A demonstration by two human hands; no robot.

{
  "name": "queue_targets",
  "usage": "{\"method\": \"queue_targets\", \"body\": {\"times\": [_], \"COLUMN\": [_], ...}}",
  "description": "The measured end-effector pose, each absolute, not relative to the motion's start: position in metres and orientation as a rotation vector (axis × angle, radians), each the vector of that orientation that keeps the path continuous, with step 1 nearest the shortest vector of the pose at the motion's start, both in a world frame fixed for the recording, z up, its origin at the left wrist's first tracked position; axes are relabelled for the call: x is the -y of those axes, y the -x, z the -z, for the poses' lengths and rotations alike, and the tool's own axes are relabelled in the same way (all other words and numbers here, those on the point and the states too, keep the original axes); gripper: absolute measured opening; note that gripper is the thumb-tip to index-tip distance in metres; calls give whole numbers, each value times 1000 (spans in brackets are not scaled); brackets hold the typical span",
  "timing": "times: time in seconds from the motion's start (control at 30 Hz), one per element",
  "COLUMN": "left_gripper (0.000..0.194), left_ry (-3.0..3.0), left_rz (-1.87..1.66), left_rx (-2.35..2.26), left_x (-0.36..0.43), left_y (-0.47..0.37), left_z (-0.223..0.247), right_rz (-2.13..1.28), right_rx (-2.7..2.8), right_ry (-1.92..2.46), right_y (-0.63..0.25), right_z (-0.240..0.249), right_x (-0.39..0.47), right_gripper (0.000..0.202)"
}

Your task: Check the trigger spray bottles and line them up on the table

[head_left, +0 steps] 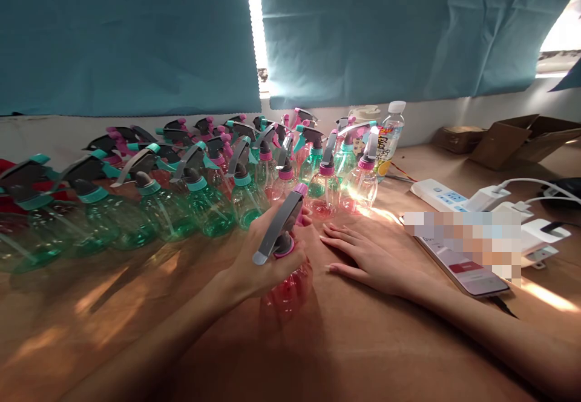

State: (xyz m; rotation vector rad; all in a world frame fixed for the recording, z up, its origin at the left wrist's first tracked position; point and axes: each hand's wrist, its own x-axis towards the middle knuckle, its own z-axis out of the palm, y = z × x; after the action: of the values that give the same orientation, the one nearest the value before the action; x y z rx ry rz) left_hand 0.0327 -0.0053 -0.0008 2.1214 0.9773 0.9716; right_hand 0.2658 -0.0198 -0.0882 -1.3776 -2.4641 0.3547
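My left hand (pixel 254 260) is wrapped round the neck of a pink spray bottle (pixel 288 293) with a grey and pink trigger head. The bottle stands upright on the brown table (pixel 190 341), and my fingers hide part of its collar. To the right of it, my right hand (pixel 358 257) lies flat on the table, fingers stretched out and nothing in them. Just beyond both hands stand more pink spray bottles (pixel 323 199). A row of green spray bottles (pixel 209 208) stretches away to the left.
A phone (pixel 463 266) lies right of my right hand, partly blurred out. Beside it is a white power strip (pixel 438 195) with plugged-in chargers and cables. Farther back are a drink bottle (pixel 393 129) and an open cardboard box (pixel 512 144). Blue curtains (pixel 136 39) hang behind.
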Motion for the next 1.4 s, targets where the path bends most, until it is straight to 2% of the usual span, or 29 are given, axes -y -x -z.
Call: {"method": "queue_targets", "body": {"times": [0.3, 0.53, 0.83, 1.17, 1.33, 1.4], "left_gripper": [18, 43, 22, 50, 44, 47], "left_ry": [-2157, -2164, -2135, -2152, -2132, -2121], "left_rz": [-992, -1016, -1051, -1048, -1068, -1057], "left_rx": [-932, -923, -901, -942, -953, -966], "left_x": [0, -3, -2, -1, 4, 5], "left_y": [-33, -31, -32, -30, -32, -33], "left_z": [6, 14, 14, 18, 18, 18], "right_rz": [-353, -385, -348, -329, -326, -338], "right_rx": [2492, 2469, 2509, 2483, 2485, 2477], "right_ry": [1395, 1381, 1409, 1382, 1396, 1395], "right_y": [-266, -265, -264, -265, -264, -263], "right_z": [86, 84, 81, 86, 82, 81], "right_x": [20, 20, 20, 20, 20, 20], "right_gripper": [67, 66, 67, 66, 64, 63]}}
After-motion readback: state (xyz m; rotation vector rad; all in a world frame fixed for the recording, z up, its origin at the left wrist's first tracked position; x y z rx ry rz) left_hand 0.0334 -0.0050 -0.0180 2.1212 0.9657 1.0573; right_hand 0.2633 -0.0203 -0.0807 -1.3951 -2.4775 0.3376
